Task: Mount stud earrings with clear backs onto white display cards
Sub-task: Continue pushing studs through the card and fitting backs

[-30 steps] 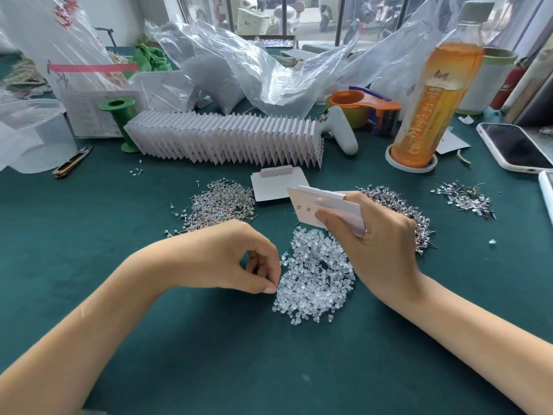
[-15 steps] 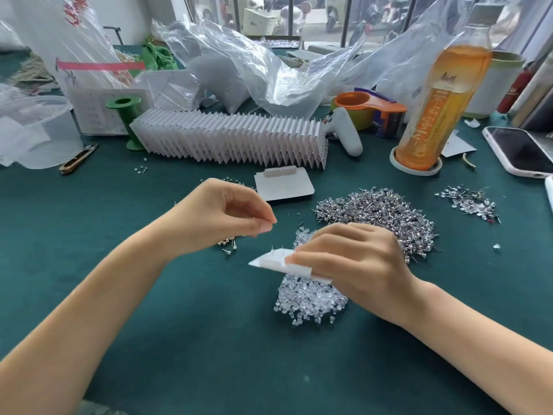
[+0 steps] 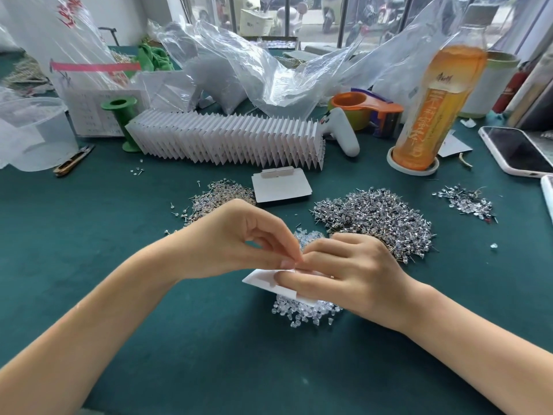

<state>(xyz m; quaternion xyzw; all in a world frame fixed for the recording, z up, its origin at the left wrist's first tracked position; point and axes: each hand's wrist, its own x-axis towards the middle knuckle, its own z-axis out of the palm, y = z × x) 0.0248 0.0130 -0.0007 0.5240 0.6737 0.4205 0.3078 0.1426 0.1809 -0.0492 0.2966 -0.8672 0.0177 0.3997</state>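
Daylight is coming in through a row of windows (image 3: 317, 13) running along the far side, their dark frames standing upright between the panes. Beyond the glass, parked scooters (image 3: 329, 13) are showing on a pale pavement, somewhat blurred. A white wall (image 3: 134, 16) is filling the far left corner. The table (image 3: 209, 354) is wearing a dark teal cloth and is stretching from the near edge back towards the windows, softly and evenly lit.
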